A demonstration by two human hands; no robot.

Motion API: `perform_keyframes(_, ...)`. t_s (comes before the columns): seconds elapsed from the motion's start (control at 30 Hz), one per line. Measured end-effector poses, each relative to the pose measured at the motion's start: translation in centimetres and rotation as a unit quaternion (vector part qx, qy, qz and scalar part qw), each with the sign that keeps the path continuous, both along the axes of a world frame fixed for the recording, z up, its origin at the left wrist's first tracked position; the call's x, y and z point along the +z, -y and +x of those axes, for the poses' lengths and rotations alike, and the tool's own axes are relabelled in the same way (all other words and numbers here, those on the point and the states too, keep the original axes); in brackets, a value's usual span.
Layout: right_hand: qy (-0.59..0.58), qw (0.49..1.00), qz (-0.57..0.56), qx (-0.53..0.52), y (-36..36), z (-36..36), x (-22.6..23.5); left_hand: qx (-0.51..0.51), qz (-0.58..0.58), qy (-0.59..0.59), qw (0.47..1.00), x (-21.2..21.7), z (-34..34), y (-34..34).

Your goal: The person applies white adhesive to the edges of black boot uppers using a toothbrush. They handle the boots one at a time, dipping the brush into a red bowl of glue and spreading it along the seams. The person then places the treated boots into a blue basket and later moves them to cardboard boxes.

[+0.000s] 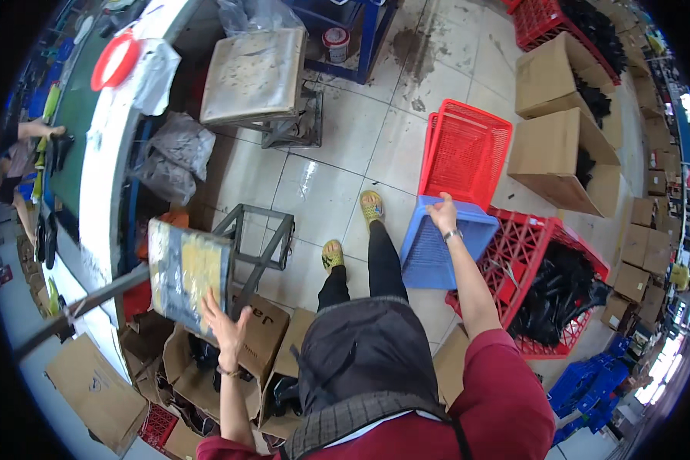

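Note:
My right hand (442, 216) is closed on the upper rim of a blue plastic basket (429, 257). This basket sits right against two stacked red baskets (468, 146), overlapping their near edge. To the left, my left hand (224, 330) has its fingers spread at the edge of a stool seat (190, 272) patched with yellowish and clear tape. It appears to touch the seat's lower right edge and holds nothing that I can see. The stool's metal frame (264, 238) shows beside the seat.
Another stool (257, 73) stands ahead by a workbench (107, 153). On the right are a red crate (506, 291) of black items and open cardboard boxes (560, 161). More boxes (264, 337) crowd my left side. Across the bench, another person's hand (42, 129) shows.

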State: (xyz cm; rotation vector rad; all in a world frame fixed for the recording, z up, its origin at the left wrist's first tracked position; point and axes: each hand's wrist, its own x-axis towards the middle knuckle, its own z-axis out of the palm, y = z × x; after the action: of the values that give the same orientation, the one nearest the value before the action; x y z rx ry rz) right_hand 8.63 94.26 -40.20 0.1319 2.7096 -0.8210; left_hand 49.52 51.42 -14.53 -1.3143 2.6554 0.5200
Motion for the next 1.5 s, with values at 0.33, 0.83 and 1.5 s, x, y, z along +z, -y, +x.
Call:
perform_keyframes(0.33,0.069,0.943,0.077,-0.317,2.5,-11.8,-36.0,-0.008,-0.105,0.206,0.973,-8.4,-3.5,-0.3)
perform_keyframes(0.83,0.068,0.861,-0.408,-0.295,-10.7,-25.0,-0.4,0.056,-0.002,0.340,0.939,-4.6,-5.2,1.0)
perform_keyframes(1.5,0.096,0.845,-0.234,0.471,27.7,10.5,60.4,-0.068,-0.196,-0.389,0.898,30.5,-4.2,4.1)
